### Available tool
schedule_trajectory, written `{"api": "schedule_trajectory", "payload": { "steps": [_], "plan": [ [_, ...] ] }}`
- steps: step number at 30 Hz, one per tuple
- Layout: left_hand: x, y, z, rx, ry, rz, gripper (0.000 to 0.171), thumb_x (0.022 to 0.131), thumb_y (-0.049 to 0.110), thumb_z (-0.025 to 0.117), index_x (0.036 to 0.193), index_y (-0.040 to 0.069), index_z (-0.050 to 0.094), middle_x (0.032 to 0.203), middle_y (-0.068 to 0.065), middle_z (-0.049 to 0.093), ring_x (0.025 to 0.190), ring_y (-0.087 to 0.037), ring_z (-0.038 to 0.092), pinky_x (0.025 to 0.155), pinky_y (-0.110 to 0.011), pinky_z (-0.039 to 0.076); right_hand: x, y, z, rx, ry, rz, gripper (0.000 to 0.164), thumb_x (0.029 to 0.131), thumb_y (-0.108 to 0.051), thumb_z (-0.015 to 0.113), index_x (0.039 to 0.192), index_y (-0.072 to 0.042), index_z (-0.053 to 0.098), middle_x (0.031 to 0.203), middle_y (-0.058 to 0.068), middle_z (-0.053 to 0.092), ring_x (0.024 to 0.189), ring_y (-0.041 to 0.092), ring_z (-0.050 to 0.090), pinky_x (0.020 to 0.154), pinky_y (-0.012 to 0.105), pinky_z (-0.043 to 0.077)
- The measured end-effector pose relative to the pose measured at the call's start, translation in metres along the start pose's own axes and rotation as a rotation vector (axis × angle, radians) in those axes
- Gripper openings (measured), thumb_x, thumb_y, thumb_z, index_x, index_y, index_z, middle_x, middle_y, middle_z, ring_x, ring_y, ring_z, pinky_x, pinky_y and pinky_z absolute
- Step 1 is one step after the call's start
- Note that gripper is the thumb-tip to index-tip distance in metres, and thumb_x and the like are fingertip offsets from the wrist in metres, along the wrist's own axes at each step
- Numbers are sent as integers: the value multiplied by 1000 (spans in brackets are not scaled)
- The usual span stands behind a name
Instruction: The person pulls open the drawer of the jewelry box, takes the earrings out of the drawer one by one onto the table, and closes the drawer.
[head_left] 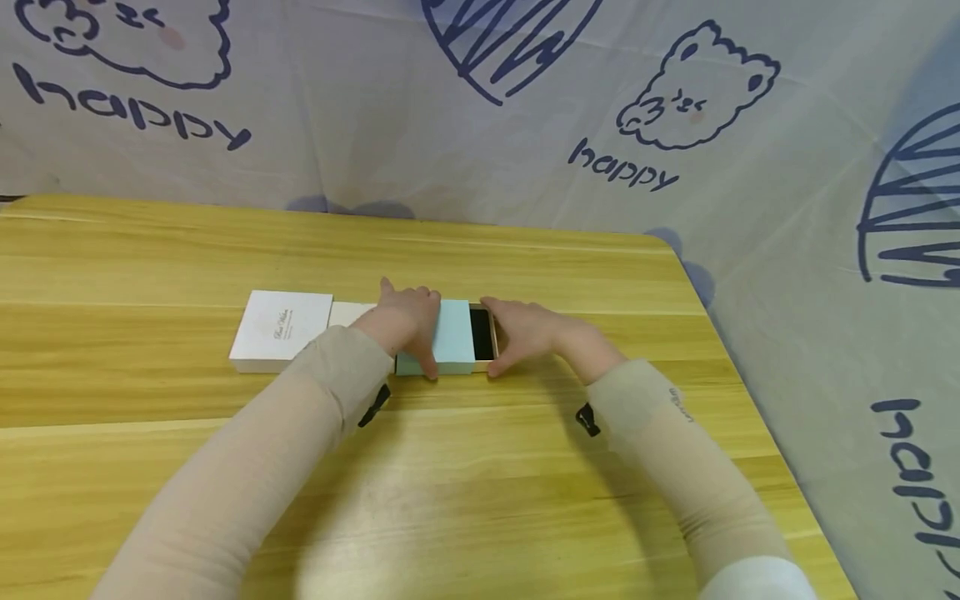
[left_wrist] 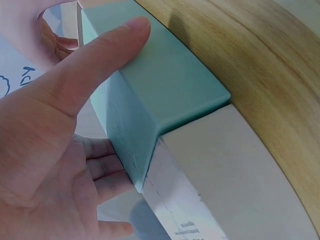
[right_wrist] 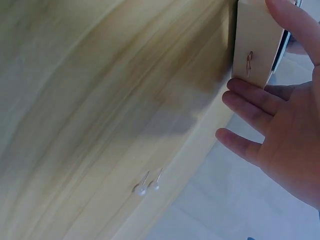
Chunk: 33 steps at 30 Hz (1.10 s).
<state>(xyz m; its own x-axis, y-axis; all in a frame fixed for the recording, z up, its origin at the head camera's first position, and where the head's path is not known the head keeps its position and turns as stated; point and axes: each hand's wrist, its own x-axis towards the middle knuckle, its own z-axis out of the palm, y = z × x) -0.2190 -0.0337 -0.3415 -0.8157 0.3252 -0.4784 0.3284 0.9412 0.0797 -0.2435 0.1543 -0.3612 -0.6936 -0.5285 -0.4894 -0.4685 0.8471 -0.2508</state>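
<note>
A small box lies at the middle of the wooden table (head_left: 525,500). It has a mint-green sleeve (head_left: 453,337) and a tan inner drawer (head_left: 482,333) with a black lining that sticks out on the right. My left hand (head_left: 405,321) grips the sleeve (left_wrist: 165,80), thumb on the near side and fingers over the far side. My right hand (head_left: 521,329) holds the drawer's exposed end, thumb near and fingers far. In the right wrist view the drawer's tan end face (right_wrist: 255,45) carries a small loop, and my right hand (right_wrist: 280,130) curls round it.
A white square box (head_left: 281,329) with small print lies left of the sleeve, with a white flat piece (head_left: 348,313) between them. Two small pearl-like studs (right_wrist: 145,189) lie on the wood. A printed cloth (head_left: 450,125) hangs behind and to the right of the table.
</note>
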Motion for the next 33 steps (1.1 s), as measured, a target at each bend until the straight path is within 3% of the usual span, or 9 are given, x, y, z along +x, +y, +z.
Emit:
{"api": "schedule_trajectory", "payload": {
  "steps": [15, 24, 33],
  "plan": [
    [2, 1, 0, 4, 1, 2, 106, 64, 50, 81, 142, -1, 30, 143, -18, 41, 131, -35, 41, 111, -65, 9, 4, -7, 1, 9, 11, -5, 107, 75, -42, 76, 149, -1, 11, 152, 15, 28, 138, 30, 32, 113, 48, 27],
    [2, 1, 0, 6, 1, 8, 106, 65, 51, 80, 142, -1, 29, 143, -18, 40, 130, -35, 42, 110, -65, 10, 6, -12, 3, 50, -17, -42, 111, 77, -41, 74, 150, -5, -1, 148, 14, 36, 131, 26, 42, 109, 40, 34],
    [1, 0, 1, -12, 8, 10, 105, 65, 49, 80, 142, -1, 30, 140, -17, 43, 128, -34, 44, 110, -66, 10, 7, -22, 2, 23, -11, -74, 106, 79, -42, 72, 150, -5, 4, 145, 12, 41, 129, 23, 44, 108, 43, 34]
  ]
}}
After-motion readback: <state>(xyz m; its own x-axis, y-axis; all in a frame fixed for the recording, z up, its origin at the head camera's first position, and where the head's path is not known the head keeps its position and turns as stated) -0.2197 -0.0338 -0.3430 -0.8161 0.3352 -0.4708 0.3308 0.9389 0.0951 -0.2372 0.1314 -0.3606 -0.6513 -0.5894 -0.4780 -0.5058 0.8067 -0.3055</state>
